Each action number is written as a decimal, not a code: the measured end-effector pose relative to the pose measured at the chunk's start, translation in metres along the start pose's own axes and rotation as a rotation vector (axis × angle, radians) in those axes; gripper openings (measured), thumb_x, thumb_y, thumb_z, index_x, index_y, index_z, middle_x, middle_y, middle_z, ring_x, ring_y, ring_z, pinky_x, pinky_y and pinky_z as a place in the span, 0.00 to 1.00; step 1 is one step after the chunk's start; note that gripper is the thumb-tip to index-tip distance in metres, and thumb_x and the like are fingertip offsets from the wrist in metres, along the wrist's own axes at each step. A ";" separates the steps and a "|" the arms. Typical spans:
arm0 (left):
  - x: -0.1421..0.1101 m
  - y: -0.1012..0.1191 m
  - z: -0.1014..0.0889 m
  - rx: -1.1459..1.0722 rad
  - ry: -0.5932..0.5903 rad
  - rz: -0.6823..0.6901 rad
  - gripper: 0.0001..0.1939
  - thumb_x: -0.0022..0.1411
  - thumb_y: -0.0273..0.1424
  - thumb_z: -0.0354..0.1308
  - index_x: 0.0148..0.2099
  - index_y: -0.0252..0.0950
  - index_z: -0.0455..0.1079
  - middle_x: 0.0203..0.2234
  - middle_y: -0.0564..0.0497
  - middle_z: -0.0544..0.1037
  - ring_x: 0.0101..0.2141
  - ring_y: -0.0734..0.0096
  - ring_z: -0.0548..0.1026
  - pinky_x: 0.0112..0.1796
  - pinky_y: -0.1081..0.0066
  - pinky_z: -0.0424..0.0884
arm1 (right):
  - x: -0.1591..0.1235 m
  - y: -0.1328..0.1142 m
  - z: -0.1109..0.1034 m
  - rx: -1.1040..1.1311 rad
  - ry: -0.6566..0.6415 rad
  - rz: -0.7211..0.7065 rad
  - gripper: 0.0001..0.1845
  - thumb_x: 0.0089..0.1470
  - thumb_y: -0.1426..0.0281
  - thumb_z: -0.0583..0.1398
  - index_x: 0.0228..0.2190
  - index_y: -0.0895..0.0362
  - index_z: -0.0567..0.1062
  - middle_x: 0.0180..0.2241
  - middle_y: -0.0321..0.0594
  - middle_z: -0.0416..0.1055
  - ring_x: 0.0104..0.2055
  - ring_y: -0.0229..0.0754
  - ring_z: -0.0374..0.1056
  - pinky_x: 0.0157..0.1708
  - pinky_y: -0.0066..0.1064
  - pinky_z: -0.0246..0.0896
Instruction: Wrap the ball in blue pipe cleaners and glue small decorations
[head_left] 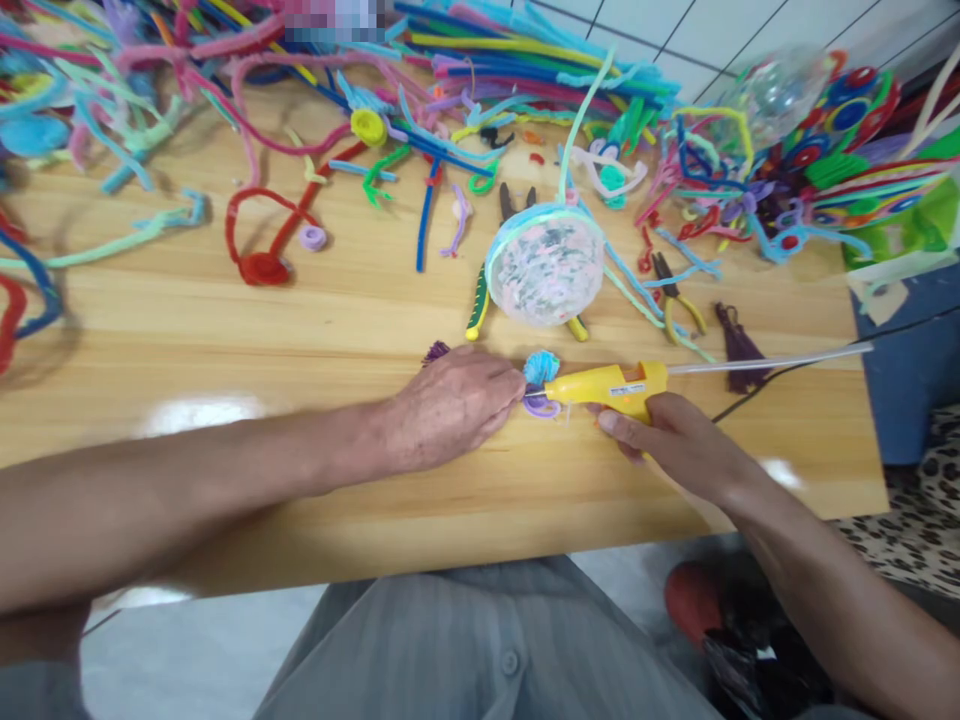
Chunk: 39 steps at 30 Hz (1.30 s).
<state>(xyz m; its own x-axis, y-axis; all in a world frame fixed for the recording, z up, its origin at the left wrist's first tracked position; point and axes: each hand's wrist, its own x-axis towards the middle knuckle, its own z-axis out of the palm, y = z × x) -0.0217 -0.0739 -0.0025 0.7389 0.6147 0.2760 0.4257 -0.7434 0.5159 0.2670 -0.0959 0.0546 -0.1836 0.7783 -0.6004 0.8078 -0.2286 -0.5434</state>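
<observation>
My left hand [459, 408] lies low over the table, fingers closed round a dark purple tassel [435, 353]. Its fringe sticks out behind my knuckles; the rest is mostly hidden. My right hand [686, 440] grips a yellow hot glue gun [606, 386] by its handle. The nozzle points left and meets the work at my left fingertips. A clear glue stick [765, 361] juts from the gun's back. Beside the nozzle are a light blue fluffy piece [541, 367] and a light purple loop [541, 407].
Beyond my hands stands a clear dome [547, 268] with a pipe-cleaner rim, over green-and-yellow-handled pliers [477, 305]. Small pliers [679, 300] and another purple tassel [741, 352] lie to the right. Bundled pipe cleaners [525, 60] fill the back. The gun's black cord [795, 368] trails right.
</observation>
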 end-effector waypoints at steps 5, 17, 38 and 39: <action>0.000 0.000 -0.002 0.011 -0.023 -0.010 0.13 0.75 0.26 0.48 0.41 0.34 0.73 0.31 0.48 0.78 0.34 0.65 0.75 0.39 0.66 0.70 | 0.000 0.003 0.000 -0.024 0.006 0.006 0.41 0.55 0.31 0.56 0.15 0.53 0.66 0.16 0.37 0.64 0.21 0.40 0.62 0.21 0.32 0.54; 0.000 -0.002 -0.002 -0.092 0.002 -0.033 0.13 0.76 0.29 0.49 0.40 0.35 0.72 0.32 0.49 0.78 0.34 0.67 0.75 0.39 0.67 0.70 | 0.000 0.002 0.002 -0.030 0.026 0.009 0.41 0.54 0.30 0.56 0.14 0.53 0.65 0.15 0.36 0.63 0.20 0.40 0.61 0.21 0.32 0.54; 0.000 0.005 -0.006 -0.401 0.172 -0.206 0.29 0.62 0.42 0.70 0.59 0.38 0.66 0.31 0.59 0.71 0.28 0.77 0.71 0.30 0.76 0.68 | -0.022 0.026 0.027 -0.010 0.369 -0.340 0.22 0.66 0.48 0.59 0.33 0.52 0.75 0.29 0.39 0.74 0.31 0.46 0.72 0.30 0.35 0.70; 0.000 0.006 -0.005 -0.385 0.165 -0.209 0.30 0.61 0.43 0.71 0.60 0.38 0.65 0.31 0.58 0.71 0.28 0.77 0.71 0.30 0.76 0.68 | -0.025 0.026 0.029 -0.037 0.385 -0.388 0.20 0.67 0.50 0.59 0.34 0.52 0.75 0.30 0.39 0.74 0.31 0.46 0.73 0.31 0.35 0.70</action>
<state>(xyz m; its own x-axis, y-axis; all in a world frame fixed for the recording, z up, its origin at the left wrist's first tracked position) -0.0219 -0.0772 0.0049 0.5516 0.7977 0.2438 0.3082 -0.4665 0.8291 0.2760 -0.1379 0.0382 -0.2592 0.9608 -0.0980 0.7418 0.1331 -0.6573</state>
